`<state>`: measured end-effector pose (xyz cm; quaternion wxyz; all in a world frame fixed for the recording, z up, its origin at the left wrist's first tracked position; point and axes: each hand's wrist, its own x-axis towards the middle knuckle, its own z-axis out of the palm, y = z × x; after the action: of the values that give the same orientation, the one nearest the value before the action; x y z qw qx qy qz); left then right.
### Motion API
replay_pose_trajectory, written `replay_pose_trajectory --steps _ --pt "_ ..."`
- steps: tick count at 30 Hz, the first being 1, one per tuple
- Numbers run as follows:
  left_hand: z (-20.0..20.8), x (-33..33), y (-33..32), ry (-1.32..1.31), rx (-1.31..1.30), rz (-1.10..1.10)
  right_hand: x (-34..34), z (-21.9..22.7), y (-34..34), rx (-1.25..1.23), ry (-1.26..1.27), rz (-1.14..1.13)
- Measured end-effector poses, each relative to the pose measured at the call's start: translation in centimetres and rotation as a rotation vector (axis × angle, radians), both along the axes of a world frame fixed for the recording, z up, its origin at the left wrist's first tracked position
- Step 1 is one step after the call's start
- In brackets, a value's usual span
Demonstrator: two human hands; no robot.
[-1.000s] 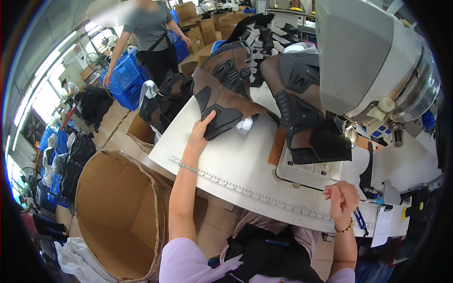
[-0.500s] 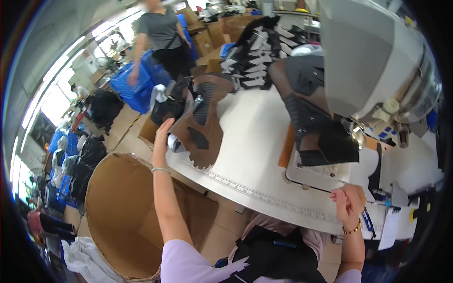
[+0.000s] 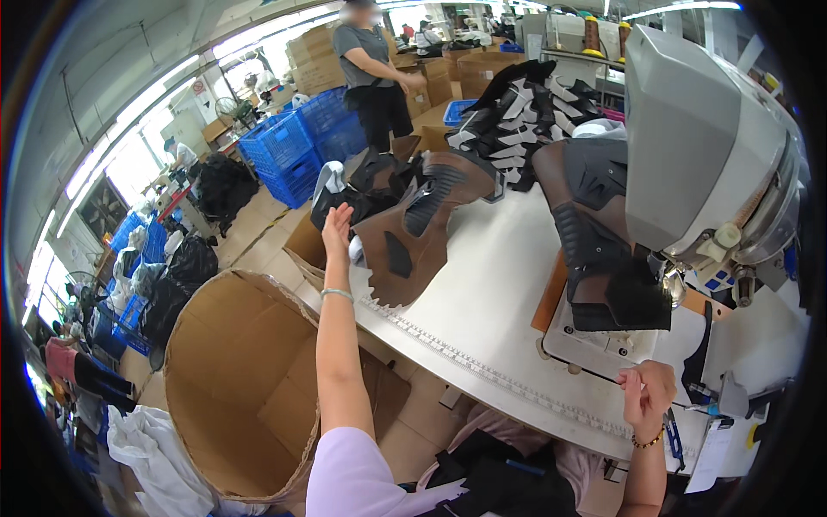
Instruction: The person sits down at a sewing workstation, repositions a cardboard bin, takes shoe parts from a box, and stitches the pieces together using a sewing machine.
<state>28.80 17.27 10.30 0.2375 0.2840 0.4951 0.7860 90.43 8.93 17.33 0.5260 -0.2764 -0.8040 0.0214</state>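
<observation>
Left hand [image 3: 338, 226]: fingers outstretched, gripping nothing, just beside the brown-and-black boot upper [image 3: 422, 246].
Boot upper: on the white bench [image 3: 495, 258], at that hand's 4 o'clock.
Bench edge: near the upper; a nudge toward 7 o'clock could tip it off.
Right hand [image 3: 648, 396]: curled; cannot tell whether anything is held. Second upper [image 3: 590, 250] at its 11 o'clock.

The head-worn fisheye looks down on the near hands [image 3: 650, 392] and white table [image 3: 491, 276].
</observation>
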Motion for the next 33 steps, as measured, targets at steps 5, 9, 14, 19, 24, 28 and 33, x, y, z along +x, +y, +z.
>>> replay_pose_trajectory --steps 5,9,14,19,24,28,33 --pt "2.3 3.4 -2.7 0.025 -0.046 0.257 2.2 -3.0 0.5 0.007 -0.01 -0.073" --pt "4.8 12.6 -2.0 0.435 0.027 0.659 2.9 -4.0 0.2 -0.435 0.321 -0.166" --pt "7.4 22.6 -9.3 0.922 0.233 0.725 1.9 -5.6 0.9 -0.215 0.163 0.012" --pt "7.9 34.9 -8.8 1.35 0.681 0.393 4.2 -5.8 1.6 -0.251 0.162 -0.074" --pt "8.1 41.8 -8.6 1.53 0.868 -0.074 3.3 -4.8 0.1 -0.264 0.161 -0.149" --pt "9.3 44.2 -7.4 1.386 0.739 -0.223 2.1 -3.8 0.5 -0.31 0.228 -0.167" --pt "10.0 45.9 -6.0 1.409 0.607 -0.282 2.4 -3.8 1.7 -0.683 0.585 0.006"
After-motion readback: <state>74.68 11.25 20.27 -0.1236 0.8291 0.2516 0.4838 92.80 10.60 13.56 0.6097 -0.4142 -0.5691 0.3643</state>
